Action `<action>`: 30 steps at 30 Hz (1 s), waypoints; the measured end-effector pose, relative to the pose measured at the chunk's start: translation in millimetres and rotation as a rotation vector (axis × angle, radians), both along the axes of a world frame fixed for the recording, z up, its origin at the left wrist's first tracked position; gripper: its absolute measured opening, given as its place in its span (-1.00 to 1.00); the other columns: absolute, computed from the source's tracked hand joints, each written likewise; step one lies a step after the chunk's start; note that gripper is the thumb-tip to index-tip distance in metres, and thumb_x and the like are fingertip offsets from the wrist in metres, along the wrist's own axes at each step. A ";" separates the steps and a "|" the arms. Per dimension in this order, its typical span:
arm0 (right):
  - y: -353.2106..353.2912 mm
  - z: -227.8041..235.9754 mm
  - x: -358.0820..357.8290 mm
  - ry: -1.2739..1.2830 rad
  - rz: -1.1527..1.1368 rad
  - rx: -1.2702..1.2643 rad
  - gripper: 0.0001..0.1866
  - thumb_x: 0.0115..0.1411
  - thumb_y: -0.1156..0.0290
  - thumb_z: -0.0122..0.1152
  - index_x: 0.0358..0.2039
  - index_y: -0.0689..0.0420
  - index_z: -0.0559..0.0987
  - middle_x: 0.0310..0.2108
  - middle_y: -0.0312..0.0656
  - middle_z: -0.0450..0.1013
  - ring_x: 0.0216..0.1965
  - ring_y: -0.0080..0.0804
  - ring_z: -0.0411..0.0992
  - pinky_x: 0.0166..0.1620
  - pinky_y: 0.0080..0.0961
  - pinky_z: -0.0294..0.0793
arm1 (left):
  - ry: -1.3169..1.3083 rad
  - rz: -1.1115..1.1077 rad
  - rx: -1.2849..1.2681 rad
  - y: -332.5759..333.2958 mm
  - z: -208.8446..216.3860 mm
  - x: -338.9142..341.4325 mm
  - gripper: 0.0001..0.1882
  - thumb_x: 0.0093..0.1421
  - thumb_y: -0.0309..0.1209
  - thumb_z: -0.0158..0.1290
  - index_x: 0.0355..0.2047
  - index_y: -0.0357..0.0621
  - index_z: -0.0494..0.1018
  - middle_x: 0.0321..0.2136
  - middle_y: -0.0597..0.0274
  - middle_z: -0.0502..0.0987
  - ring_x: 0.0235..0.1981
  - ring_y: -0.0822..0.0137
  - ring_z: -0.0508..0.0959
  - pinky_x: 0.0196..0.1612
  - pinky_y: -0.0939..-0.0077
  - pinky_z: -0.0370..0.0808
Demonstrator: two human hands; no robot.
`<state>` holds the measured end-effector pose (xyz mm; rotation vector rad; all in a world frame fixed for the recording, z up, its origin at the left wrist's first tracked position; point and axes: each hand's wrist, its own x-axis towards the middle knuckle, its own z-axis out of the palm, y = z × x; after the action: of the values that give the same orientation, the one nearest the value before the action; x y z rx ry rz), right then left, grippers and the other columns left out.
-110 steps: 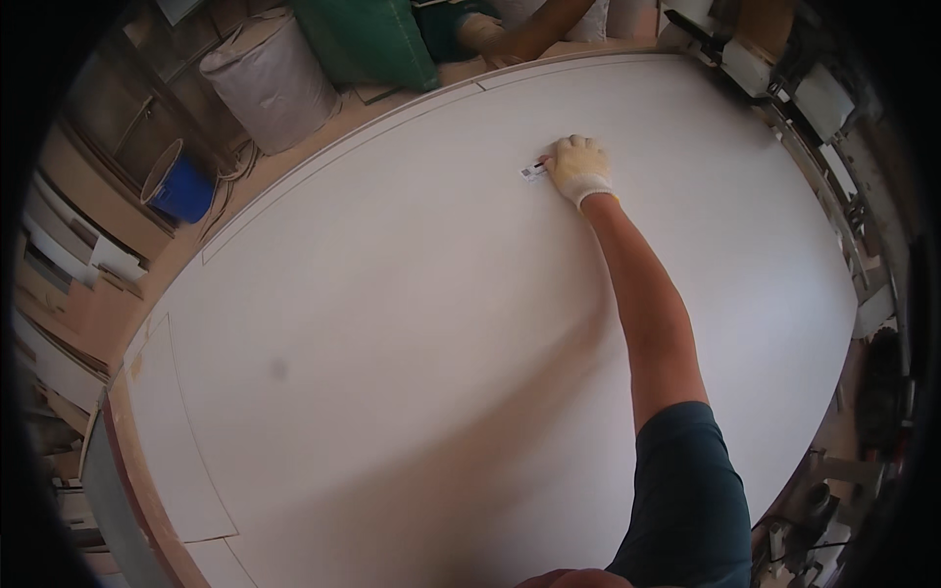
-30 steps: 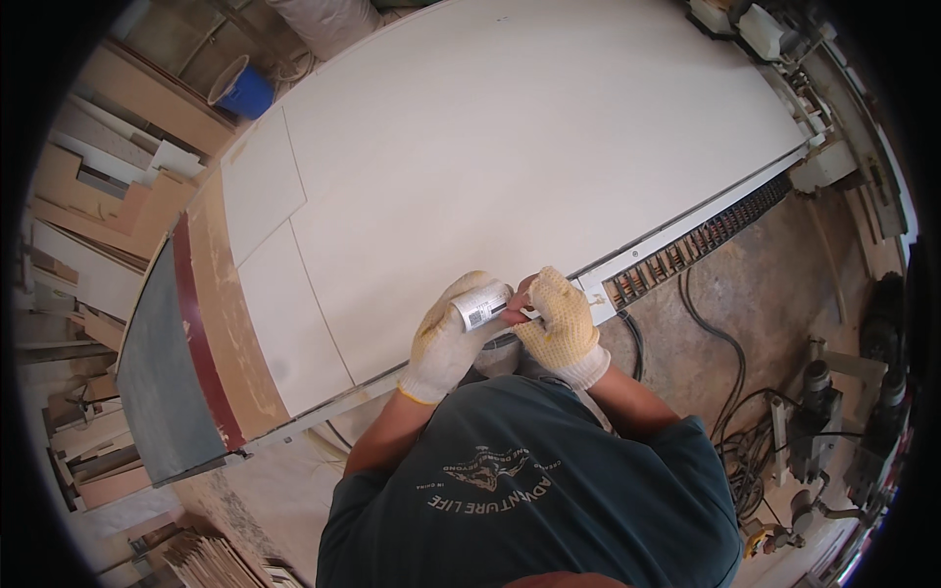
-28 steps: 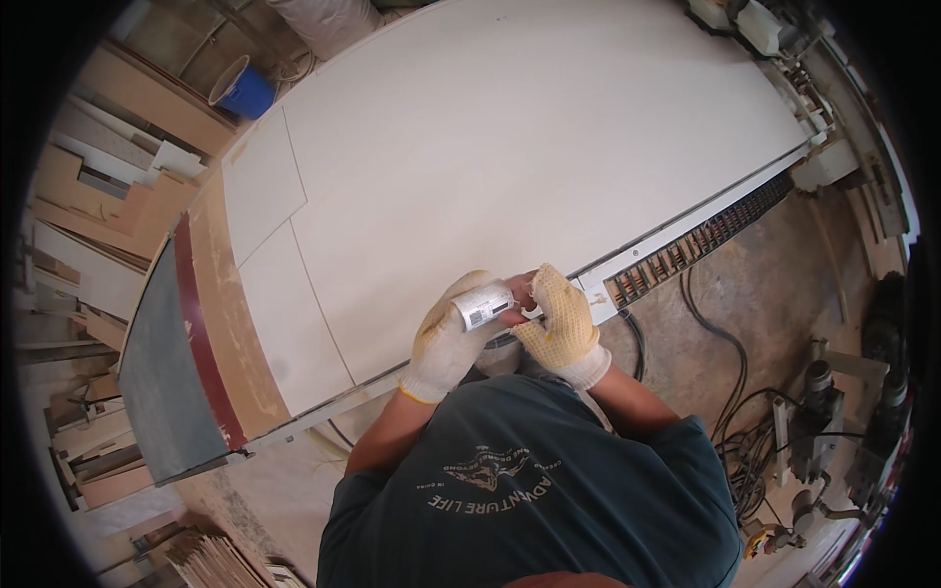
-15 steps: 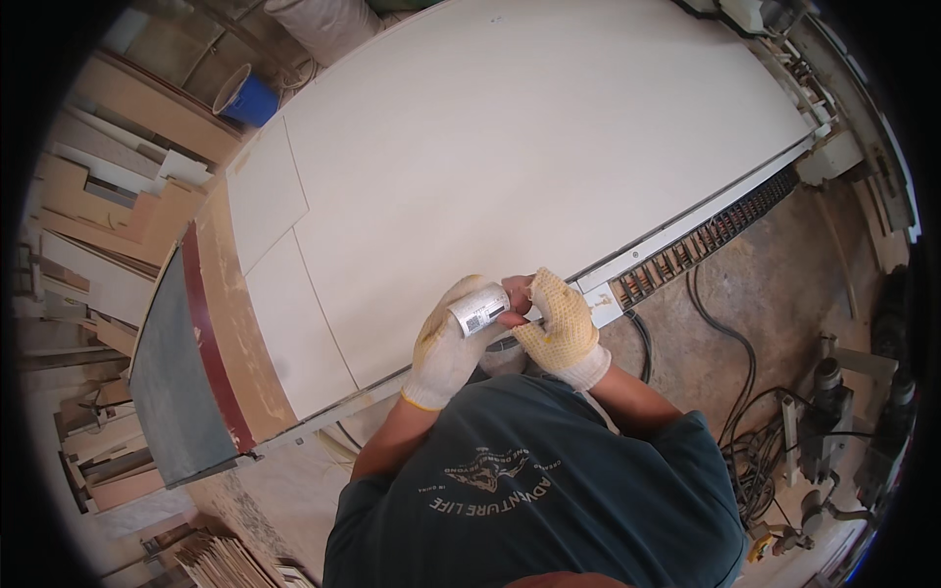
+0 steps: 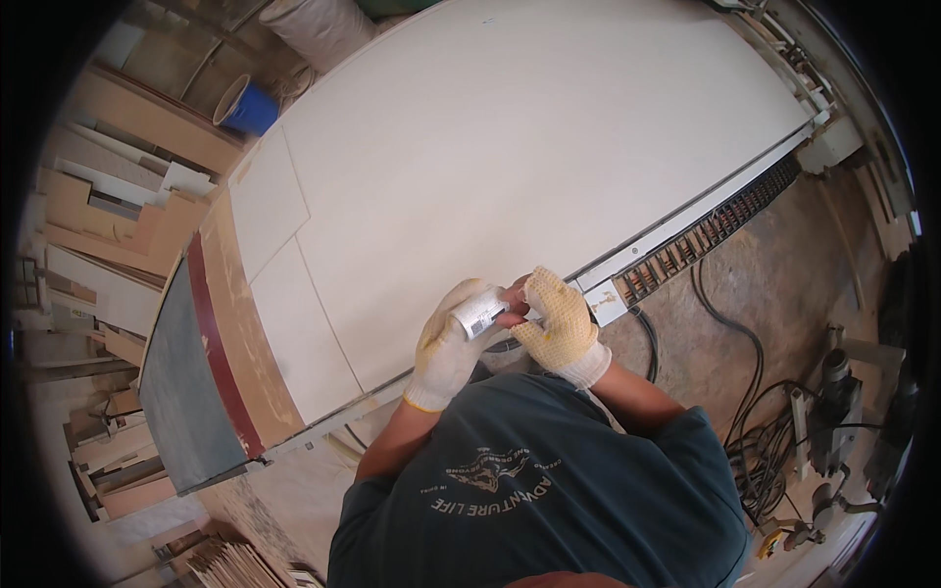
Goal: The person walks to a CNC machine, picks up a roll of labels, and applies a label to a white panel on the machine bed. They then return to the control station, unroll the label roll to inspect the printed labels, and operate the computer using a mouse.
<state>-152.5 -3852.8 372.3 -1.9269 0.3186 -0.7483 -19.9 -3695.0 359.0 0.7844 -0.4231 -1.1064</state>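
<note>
A small roll of silvery white printed labels [image 5: 477,313] is in my left hand [image 5: 443,345], which wears a knitted glove and wraps round it from the left. My right hand [image 5: 559,321], in a yellow dotted glove with bare fingertips showing, is bent in beside the roll's right end. Its thumb and fingers are pinched together close to the bare fingertips of my left hand. Whatever lies between those right fingertips is too small to make out. Both hands are over the near edge of a large white panel [image 5: 490,157].
A cut line parts smaller white pieces [image 5: 299,323] at the panel's left. Along the near right edge runs a black cable chain [image 5: 716,230]. Cables [image 5: 765,461] lie on the floor at right. Board offcuts [image 5: 118,255] and a blue bucket [image 5: 249,106] stand at left.
The view has shifted slightly. Both hands keep nearly the same place and grip, with the label roll turned a little in my left hand.
</note>
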 end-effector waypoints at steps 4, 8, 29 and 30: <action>3.3 1.9 4.0 -0.118 -0.003 0.021 -0.74 0.11 0.49 0.54 -0.30 0.22 0.57 -0.32 -0.07 0.53 -0.35 -0.06 0.57 -0.31 -0.23 0.55 | -0.035 0.044 0.041 2.4 -1.6 -1.0 -0.34 0.53 -0.05 0.02 0.41 -0.30 0.25 0.30 -0.14 0.44 0.32 -0.06 0.49 0.40 -0.19 0.41; 2.8 8.9 -0.5 -0.053 0.018 0.042 -0.68 0.08 0.54 0.55 -0.15 0.18 0.63 -0.32 -0.10 0.55 -0.34 -0.12 0.60 -0.29 -0.28 0.57 | -0.028 0.002 -0.067 1.6 5.2 -1.4 -0.35 0.52 -0.08 0.05 0.41 -0.28 0.25 0.30 -0.12 0.44 0.33 -0.04 0.48 0.37 -0.21 0.44; 16.4 20.9 -4.2 -0.112 0.047 -0.161 -0.76 0.09 0.54 0.54 -0.23 0.15 0.66 -0.31 -0.09 0.61 -0.31 -0.10 0.63 -0.28 -0.26 0.59 | -0.285 0.069 -0.073 29.9 15.6 -5.0 -0.38 0.52 -0.15 0.08 0.39 -0.33 0.30 0.31 -0.16 0.44 0.37 0.00 0.45 0.44 0.06 0.37; 17.2 21.1 -4.1 -0.096 0.071 -0.163 -0.76 0.10 0.53 0.54 -0.23 0.16 0.67 -0.32 -0.09 0.60 -0.31 -0.10 0.63 -0.28 -0.26 0.59 | -0.259 0.067 -0.096 30.6 15.5 -6.0 -0.39 0.52 -0.16 0.08 0.39 -0.33 0.30 0.31 -0.16 0.44 0.36 0.00 0.45 0.44 0.06 0.37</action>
<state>-156.6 -3835.6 393.3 -2.0356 0.1329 -0.8378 -26.0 -3664.4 374.5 0.8542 -0.6582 -0.9181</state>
